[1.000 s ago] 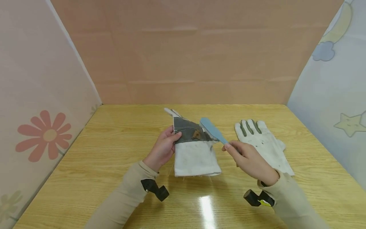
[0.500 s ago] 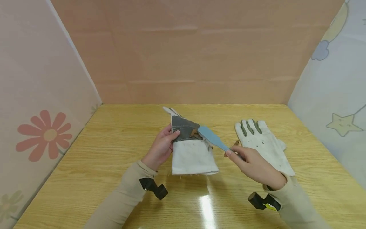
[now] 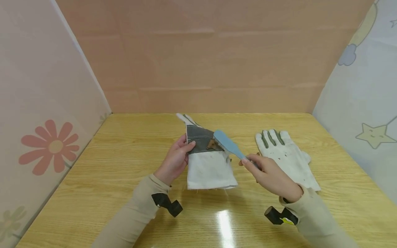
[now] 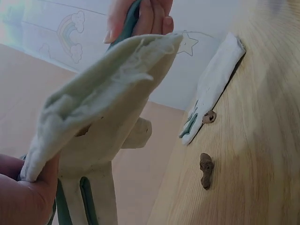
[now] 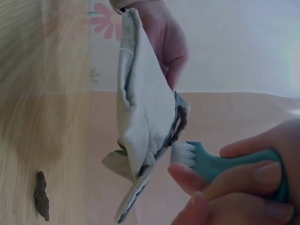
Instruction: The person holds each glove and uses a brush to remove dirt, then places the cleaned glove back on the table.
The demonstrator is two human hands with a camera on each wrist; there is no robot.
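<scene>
My right hand (image 3: 270,175) grips the brush (image 3: 226,142), just nudged up mid-frame; my left hand (image 3: 174,160) holds the glove (image 3: 208,170). Seemingly unfinished: clump (image 3: 212,144) remains.

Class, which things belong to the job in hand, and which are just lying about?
In the job:
blue brush, in the right-hand grip
glove, in the left-hand grip
brown clump on its grey band

Apparently lying about:
second glove
brown pieces on the table
</scene>
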